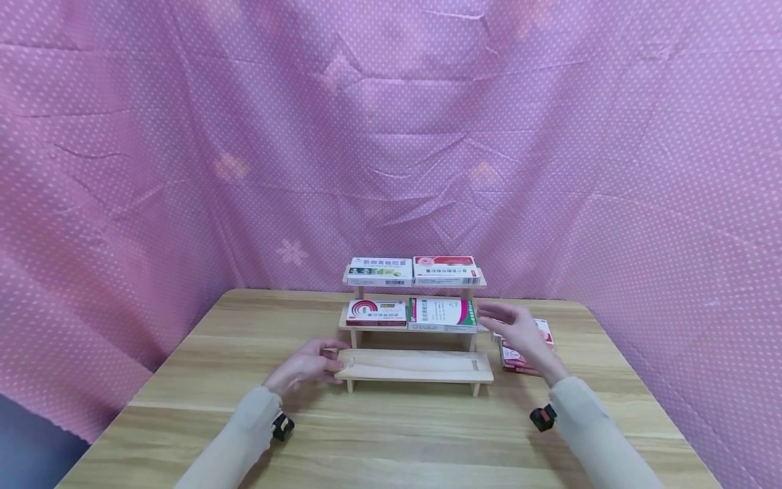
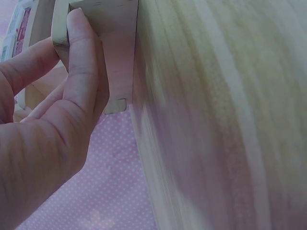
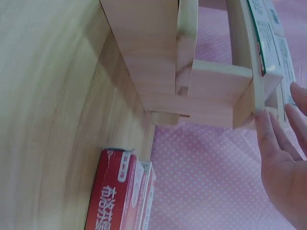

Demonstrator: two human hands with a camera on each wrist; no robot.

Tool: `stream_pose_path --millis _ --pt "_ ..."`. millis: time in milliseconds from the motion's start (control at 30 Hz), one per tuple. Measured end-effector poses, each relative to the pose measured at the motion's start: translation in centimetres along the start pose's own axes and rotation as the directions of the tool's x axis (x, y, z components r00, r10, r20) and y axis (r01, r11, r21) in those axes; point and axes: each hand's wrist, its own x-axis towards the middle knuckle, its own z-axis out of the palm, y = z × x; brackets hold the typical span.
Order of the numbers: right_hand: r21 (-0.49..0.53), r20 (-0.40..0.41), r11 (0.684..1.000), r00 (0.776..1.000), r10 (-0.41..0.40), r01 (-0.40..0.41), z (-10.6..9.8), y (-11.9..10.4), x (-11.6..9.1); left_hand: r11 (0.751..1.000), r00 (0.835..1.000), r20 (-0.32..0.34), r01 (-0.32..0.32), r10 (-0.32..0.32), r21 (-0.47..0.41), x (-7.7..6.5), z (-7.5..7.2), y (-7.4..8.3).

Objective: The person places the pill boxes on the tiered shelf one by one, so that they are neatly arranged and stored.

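Observation:
A three-tier wooden display stand (image 1: pixel 415 367) stands on the table. At the left end of its lowest board, my left hand (image 1: pixel 308 363) pinches the board's edge between thumb and fingers. My right hand (image 1: pixel 516 329) is beside the right end of the middle tier, fingers extended; in the right wrist view its fingertips touch the board's end. The top tier holds a white-and-green medicine box (image 1: pixel 380 272) and a red-and-white medicine box (image 1: pixel 446 270). On the middle tier lie a medicine box with red rings (image 1: pixel 377 312) and a green-edged medicine box (image 1: pixel 442 312). The lowest board is bare.
Right of the stand, under my right forearm, red-and-white medicine boxes (image 3: pixel 112 191) lie on the wooden table (image 1: pixel 391 441), partly hidden in the head view. A pink dotted curtain (image 1: pixel 391 136) hangs behind the table and along both sides.

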Motion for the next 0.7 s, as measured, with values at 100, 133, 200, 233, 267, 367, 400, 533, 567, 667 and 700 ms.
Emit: stream_pose_path --millis 100,133,200,233,267,367,400,533,567,667,700 --pt "-0.004 -0.033 1.000 0.999 0.016 -0.016 -0.6 -0.2 -0.5 1.000 1.000 -0.003 0.006 -0.006 -0.006 0.0 0.0 0.0" --pt "-0.002 -0.039 1.000 0.999 0.015 -0.016 -0.8 -0.2 -0.6 1.000 1.000 -0.003 0.005 -0.005 -0.007 0.0 0.0 0.0" --pt "0.004 -0.048 1.000 0.999 0.020 -0.020 -1.3 -0.3 -0.9 1.000 1.000 -0.005 0.005 -0.005 -0.007 0.0 0.0 0.1" --pt "0.002 -0.052 1.000 0.998 0.025 -0.025 -1.5 -0.3 -1.0 1.000 1.000 -0.005 0.003 -0.003 -0.006 0.0 0.0 0.1" --pt "-0.003 -0.051 1.000 0.998 0.027 -0.028 -1.7 -0.2 -1.1 1.000 1.000 -0.006 0.002 -0.002 -0.005 0.0 0.0 0.1" --pt "-0.010 -0.040 0.999 0.998 0.041 -0.042 -2.2 0.0 -1.4 1.000 1.000 -0.006 0.004 -0.004 -0.006 -0.1 0.0 0.1" --pt "-0.019 -0.038 0.999 0.998 0.045 -0.046 -2.4 0.2 -1.5 1.000 1.000 -0.006 0.005 -0.005 -0.006 -0.1 0.0 0.1" --pt "-0.059 -0.044 0.997 0.998 0.054 -0.057 -3.2 0.8 -1.8 1.000 1.000 -0.005 0.007 -0.007 -0.001 -0.1 0.0 0.0" --pt "-0.070 -0.050 0.996 0.997 0.057 -0.060 -3.4 1.0 -1.9 1.000 1.000 -0.004 0.007 -0.007 -0.002 -0.1 0.0 0.0" --pt "-0.107 -0.050 0.993 0.997 0.053 -0.058 -4.2 1.5 -2.1 1.000 1.000 -0.002 0.004 -0.004 -0.001 -0.1 0.0 0.0" --pt "-0.107 -0.051 0.993 0.997 0.053 -0.058 -4.4 1.7 -2.1 1.000 1.000 -0.001 0.003 -0.003 -0.001 -0.1 0.0 0.0"
